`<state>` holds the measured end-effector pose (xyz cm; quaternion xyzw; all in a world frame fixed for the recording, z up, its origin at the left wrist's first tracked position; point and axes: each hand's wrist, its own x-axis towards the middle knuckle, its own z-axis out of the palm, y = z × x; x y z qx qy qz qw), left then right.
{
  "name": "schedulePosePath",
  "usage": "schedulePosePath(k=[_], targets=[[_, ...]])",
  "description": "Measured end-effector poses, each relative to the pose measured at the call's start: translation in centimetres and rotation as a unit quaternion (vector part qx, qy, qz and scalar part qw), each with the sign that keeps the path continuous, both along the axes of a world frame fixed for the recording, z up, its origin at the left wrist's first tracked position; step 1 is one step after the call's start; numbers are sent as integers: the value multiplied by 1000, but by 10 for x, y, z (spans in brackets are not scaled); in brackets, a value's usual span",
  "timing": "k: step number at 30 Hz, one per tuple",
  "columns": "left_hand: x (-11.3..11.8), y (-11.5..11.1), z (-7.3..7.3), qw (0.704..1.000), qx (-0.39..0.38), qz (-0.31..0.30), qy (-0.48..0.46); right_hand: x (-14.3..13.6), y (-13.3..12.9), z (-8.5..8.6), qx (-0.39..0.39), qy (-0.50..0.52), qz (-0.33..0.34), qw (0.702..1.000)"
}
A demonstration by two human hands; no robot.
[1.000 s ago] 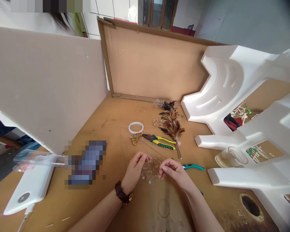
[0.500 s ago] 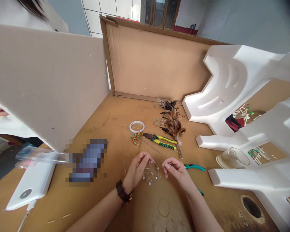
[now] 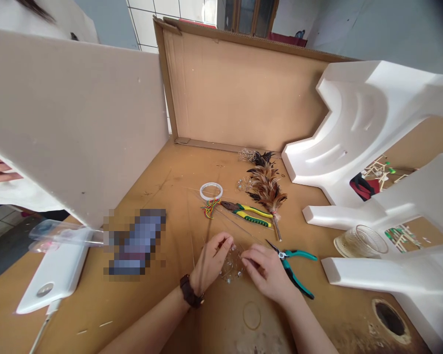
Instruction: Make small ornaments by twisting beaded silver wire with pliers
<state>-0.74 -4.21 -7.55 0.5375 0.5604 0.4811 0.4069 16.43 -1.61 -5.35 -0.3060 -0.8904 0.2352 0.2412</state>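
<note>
A thin wire piece with clear beads (image 3: 229, 275) hangs between my hands, low over the table. My left hand (image 3: 214, 255), with a dark watch on the wrist, pinches its upper left part between thumb and fingertips. At the right side of the beaded wire is my right hand (image 3: 264, 270), its fingers bent and closed around a fine wire end that is hard to make out. Teal needle-nose pliers (image 3: 293, 268) lie just right of that hand, handles apart. Beyond my hands rest yellow-green combination pliers (image 3: 249, 214).
A white tape roll (image 3: 211, 191), colourful cords (image 3: 209, 209) and a feather duster (image 3: 268, 184) lie farther back. White foam (image 3: 343, 216) and a glass (image 3: 361, 242) stand right. Left are a white power bank (image 3: 55, 275), a blurred phone (image 3: 138, 243) and a board (image 3: 77, 113); another person's hand (image 3: 0, 170) shows beyond.
My right hand has moved a little left and down, turning its fingers toward the beads, which uncovers more of the teal pliers. My left hand keeps its pinch. The view has shifted slightly.
</note>
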Motion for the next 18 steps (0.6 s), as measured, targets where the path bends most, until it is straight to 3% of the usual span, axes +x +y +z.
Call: schedulePosePath(k=[6, 18], targets=[[0, 4, -3, 999, -19, 9, -34, -6, -9, 5, 126, -139, 1, 982], [0, 9, -13, 992, -88, -2, -94, -12, -20, 1, 99, -203, 0, 974]])
